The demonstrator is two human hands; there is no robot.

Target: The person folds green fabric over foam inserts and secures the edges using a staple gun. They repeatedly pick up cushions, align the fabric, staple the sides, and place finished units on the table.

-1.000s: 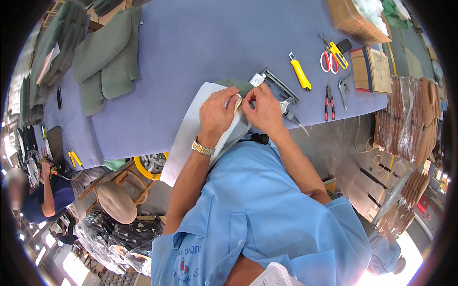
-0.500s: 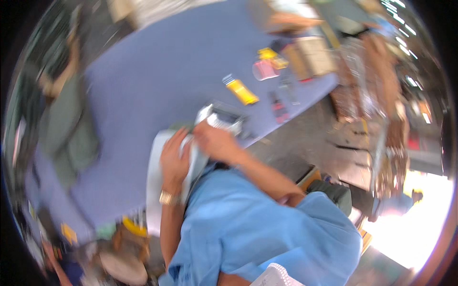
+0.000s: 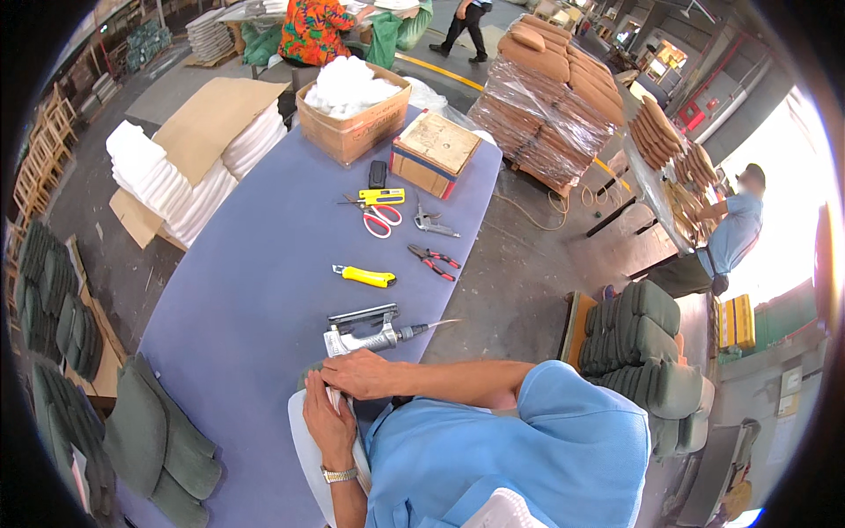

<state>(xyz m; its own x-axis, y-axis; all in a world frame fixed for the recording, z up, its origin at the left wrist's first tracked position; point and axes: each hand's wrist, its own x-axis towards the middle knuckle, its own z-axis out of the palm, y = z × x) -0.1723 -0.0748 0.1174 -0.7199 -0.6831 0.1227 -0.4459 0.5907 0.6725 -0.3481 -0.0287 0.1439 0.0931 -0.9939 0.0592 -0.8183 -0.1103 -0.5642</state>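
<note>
A white panel (image 3: 308, 453) with a dark green cloth edge (image 3: 310, 377) lies at the near edge of the table, against my body. My left hand (image 3: 330, 429), with a watch at the wrist, is closed over the panel's upper rim. Beside it, my right hand (image 3: 359, 374) pinches the green cloth at the top corner; its fingertips are partly hidden. Just beyond my right hand lies a silver staple gun (image 3: 365, 334) with a hose fitting. Farther up are a yellow utility knife (image 3: 365, 276) and red-and-black pliers (image 3: 433, 261).
Scissors (image 3: 383, 220), an air blow gun (image 3: 434, 224) and a yellow tool (image 3: 381, 195) lie toward the far end of the blue table (image 3: 255, 273). Two boxes, one a carton (image 3: 356, 141) of white stuffing, stand there. Green cushions (image 3: 167, 440) lie left; a person (image 3: 735, 233) works right.
The view has swung and steadied, so the table, tools and far room now appear sharper and lower. Both hands stay together at the panel's top edge.
</note>
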